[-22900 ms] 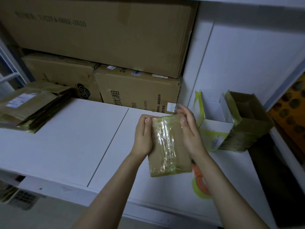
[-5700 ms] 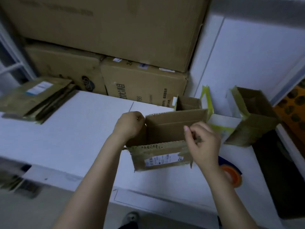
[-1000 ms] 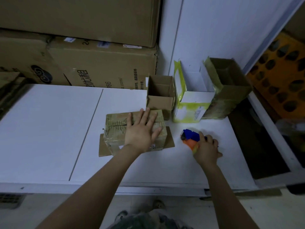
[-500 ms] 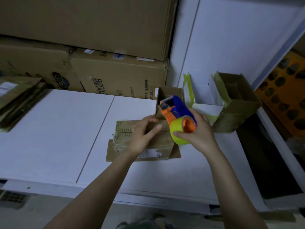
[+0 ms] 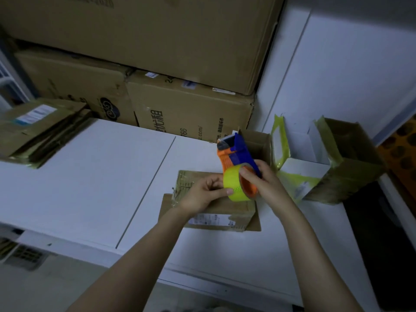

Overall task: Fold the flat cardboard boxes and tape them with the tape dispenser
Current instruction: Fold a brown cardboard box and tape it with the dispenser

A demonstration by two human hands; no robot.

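Observation:
A folded brown cardboard box [image 5: 225, 216] lies on the white table [image 5: 94, 176], bottom up, with side flaps spread flat. Above it my right hand [image 5: 262, 180] grips an orange and blue tape dispenser [image 5: 236, 154] that carries a yellow tape roll [image 5: 234, 188]. The dispenser's head points up and away. My left hand [image 5: 202, 194] hovers over the box, and its thumb and fingers pinch at the near side of the tape roll. A stack of flat cardboard boxes [image 5: 38, 129] rests at the table's far left.
Three upright finished boxes stand at the back right: a small brown box [image 5: 258, 143], a white box [image 5: 299, 161] with yellow tape, and a brown box [image 5: 346, 163]. Large cartons [image 5: 186, 113] are stacked against the back wall. An orange crate [image 5: 405, 149] sits at the right edge.
My right hand has tilted the dispenser more upright above the box. My left hand has left the box top and now touches the tape roll.

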